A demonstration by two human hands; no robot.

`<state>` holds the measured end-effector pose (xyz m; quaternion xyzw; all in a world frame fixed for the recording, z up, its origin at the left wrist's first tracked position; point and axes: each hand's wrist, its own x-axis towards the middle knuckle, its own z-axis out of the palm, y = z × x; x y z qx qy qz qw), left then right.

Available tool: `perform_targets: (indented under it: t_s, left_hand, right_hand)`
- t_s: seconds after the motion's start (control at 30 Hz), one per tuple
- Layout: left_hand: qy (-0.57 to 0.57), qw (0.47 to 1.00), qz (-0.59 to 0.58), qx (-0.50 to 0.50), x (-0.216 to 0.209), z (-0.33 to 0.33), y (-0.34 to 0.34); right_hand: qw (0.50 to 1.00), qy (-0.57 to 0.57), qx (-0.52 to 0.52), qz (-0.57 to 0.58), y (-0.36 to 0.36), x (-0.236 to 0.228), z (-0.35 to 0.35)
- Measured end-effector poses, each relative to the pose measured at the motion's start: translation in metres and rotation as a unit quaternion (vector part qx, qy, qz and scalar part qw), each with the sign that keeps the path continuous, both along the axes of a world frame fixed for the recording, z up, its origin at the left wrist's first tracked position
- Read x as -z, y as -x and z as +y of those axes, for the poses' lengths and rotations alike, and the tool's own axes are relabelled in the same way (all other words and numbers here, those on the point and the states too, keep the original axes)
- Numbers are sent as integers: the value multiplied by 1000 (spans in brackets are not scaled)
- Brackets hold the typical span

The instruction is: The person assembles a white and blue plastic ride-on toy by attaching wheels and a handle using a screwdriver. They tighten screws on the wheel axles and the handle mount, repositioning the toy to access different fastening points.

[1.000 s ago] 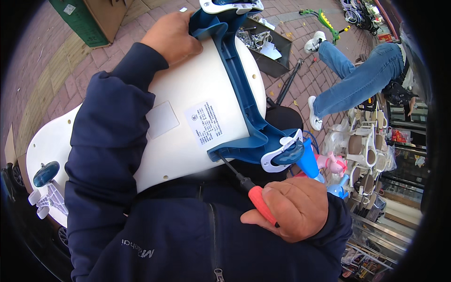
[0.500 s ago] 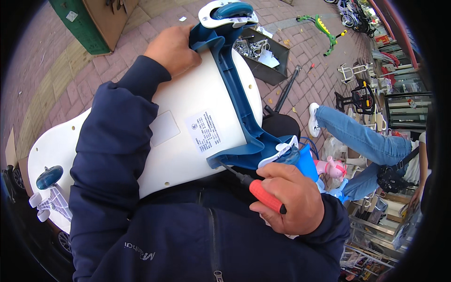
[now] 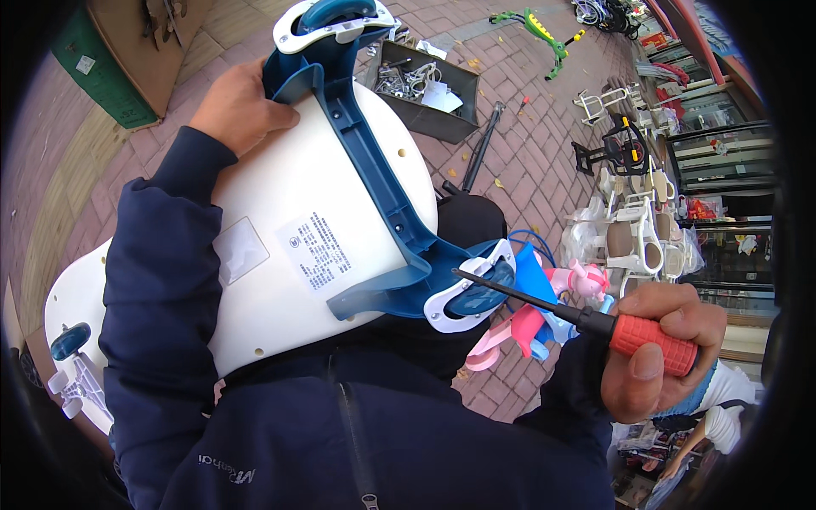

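A white ride-on car body [image 3: 331, 170] lies with its underside up across my lap, a printed label on it. A dark teal wheel bracket [image 3: 367, 149] spans one end, with a white-rimmed wheel [image 3: 473, 293] at its near end and another wheel [image 3: 327, 21] at its far end. My left hand [image 3: 242, 109] is closed on the body's edge beside the far end of the bracket. On the right, my right hand [image 3: 663, 353] grips a screwdriver [image 3: 650, 342] by its red handle. The screwdriver's dark shaft points left, its tip above the near wheel and off the bracket.
A dark metal box [image 3: 429, 89] of hardware and a black tube [image 3: 484, 146] lie on the brick paving. A pink and blue toy [image 3: 531, 327] is beside the near wheel. White seat frames [image 3: 633, 242] line the right, where a person [image 3: 722, 425] is partly visible. A cardboard carton [image 3: 136, 51] stands far left.
My right hand has pulled the screwdriver away from the bracket's near corner, out to the right. The car body and left hand have shifted left in view. The person in jeans has moved nearer.
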<state>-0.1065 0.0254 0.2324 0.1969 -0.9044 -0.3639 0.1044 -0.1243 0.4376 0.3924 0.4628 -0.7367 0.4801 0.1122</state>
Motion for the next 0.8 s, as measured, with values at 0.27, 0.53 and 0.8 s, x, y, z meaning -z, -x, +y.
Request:
perform_targets:
  t_s: [0.27,0.53,0.8]
  left_hand:
    - [6,1000,-5,5,0,-6,-1]
    - [-68,998,12,7,-7,1,-3]
    - [-85,996,0,6,-12,13,-8]
  right_hand:
    - [998,-47,6,41,9,-9,16]
    - [996,17,71,53,14,-8,15]
    - [999,7,-12,30,30,29,-27]
